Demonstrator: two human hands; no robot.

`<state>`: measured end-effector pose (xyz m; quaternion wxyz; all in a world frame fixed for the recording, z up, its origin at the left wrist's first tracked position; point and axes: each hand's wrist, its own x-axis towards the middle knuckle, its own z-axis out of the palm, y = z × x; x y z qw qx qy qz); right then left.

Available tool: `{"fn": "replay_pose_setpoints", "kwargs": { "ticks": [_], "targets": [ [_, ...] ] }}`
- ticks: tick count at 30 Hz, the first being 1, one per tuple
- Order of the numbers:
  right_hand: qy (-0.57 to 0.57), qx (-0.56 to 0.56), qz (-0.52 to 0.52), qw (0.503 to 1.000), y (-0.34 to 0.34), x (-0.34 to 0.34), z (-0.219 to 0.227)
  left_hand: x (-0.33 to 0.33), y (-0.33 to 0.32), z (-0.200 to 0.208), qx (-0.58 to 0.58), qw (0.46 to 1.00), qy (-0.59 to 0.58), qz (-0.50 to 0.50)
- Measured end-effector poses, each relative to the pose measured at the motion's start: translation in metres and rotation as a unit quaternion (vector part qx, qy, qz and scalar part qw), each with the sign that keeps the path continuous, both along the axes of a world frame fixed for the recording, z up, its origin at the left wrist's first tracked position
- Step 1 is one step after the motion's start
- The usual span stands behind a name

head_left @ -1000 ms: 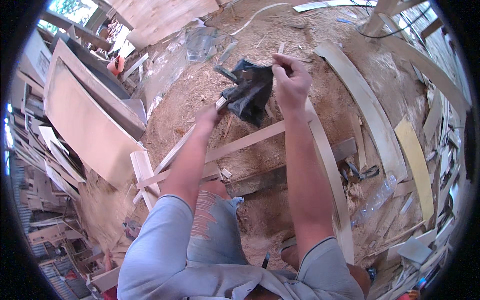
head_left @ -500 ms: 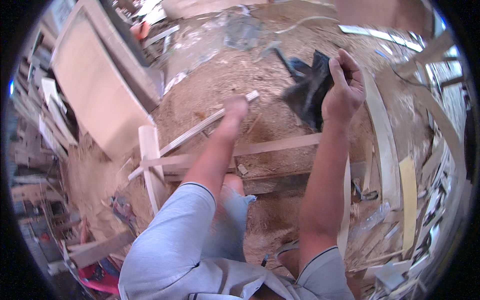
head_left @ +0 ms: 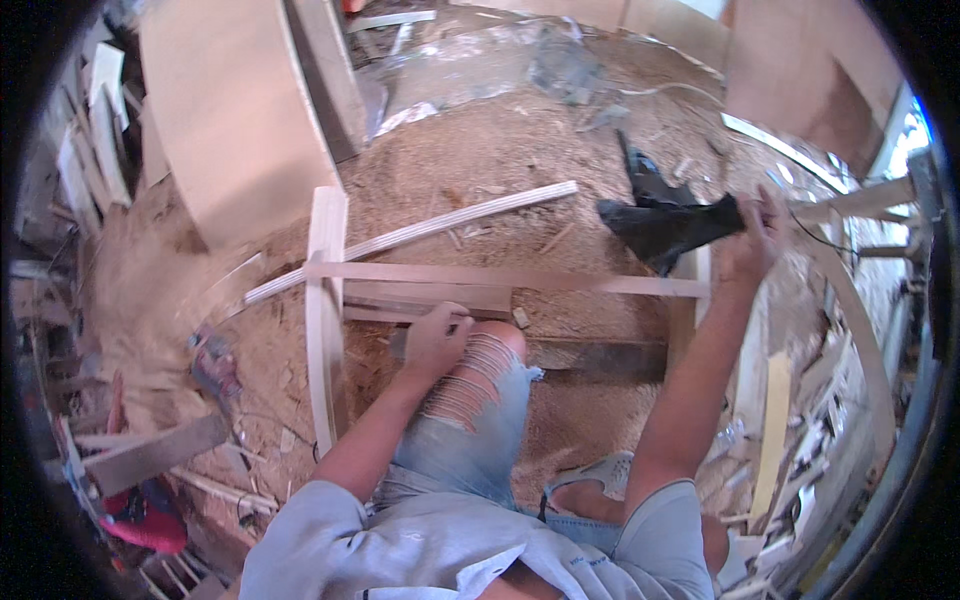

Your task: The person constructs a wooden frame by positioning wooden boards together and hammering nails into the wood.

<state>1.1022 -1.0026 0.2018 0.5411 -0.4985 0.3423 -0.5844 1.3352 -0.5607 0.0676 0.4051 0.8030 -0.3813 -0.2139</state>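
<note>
My right hand [head_left: 757,238] is raised at the right, its fingers closed on the edge of a crumpled black plastic sheet [head_left: 672,228]. The sheet hangs out to the left, above the sawdust. Over my bent knee, by the ripped jeans [head_left: 470,385], my left hand [head_left: 436,342] is curled closed; whatever its fingers may hold is hidden. Just beyond it a long thin wooden strip [head_left: 520,278] runs across, from an upright pale wooden piece [head_left: 325,285] on the left to another wooden piece [head_left: 690,310] on the right.
A pale fluted strip [head_left: 465,222] slants over the sawdust floor [head_left: 450,150]. Large wooden panels [head_left: 235,110] lean at the far left. Wood offcuts [head_left: 815,430] pile up along the right side. A power tool [head_left: 212,362] lies at the left.
My left hand has drawn back from the fluted strip to beside my knee. My right hand, with the black plastic sheet, has moved right and lower. The view has shifted.
</note>
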Motion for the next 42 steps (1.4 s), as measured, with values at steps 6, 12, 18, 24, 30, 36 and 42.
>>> {"fn": "replay_pose_setpoints", "kwargs": {
  "ticks": [6, 12, 18, 24, 30, 36, 42],
  "targets": [
    [0.085, 0.029, -0.056, 0.994, 0.031, -0.036, -0.043, 0.016, -0.089, 0.024, -0.002, 0.996, 0.088, -0.013],
    [0.156, 0.043, -0.053, 0.985, 0.083, -0.031, -0.028, 0.010, -0.243, 0.037, 0.044, 0.993, -0.009, -0.107],
    [0.200, 0.082, 0.005, 0.976, 0.112, -0.010, -0.034, 0.019, -0.338, 0.000, -0.044, 0.972, -0.049, -0.225],
    [0.241, 0.099, 0.011, 0.965, 0.113, -0.021, -0.022, -0.037, -0.393, 0.007, -0.001, 0.985, -0.091, -0.148],
    [0.282, 0.128, 0.041, 0.950, 0.141, 0.001, -0.038, -0.027, -0.411, 0.004, -0.008, 0.982, -0.013, -0.189],
    [0.346, 0.042, -0.078, 0.934, 0.088, -0.009, -0.064, -0.039, -0.373, 0.115, -0.327, 0.923, 0.070, -0.193],
    [0.552, 0.101, -0.044, 0.827, 0.087, 0.021, -0.002, -0.033, -0.284, 0.195, -0.280, 0.872, -0.047, -0.399]
  ]
}}
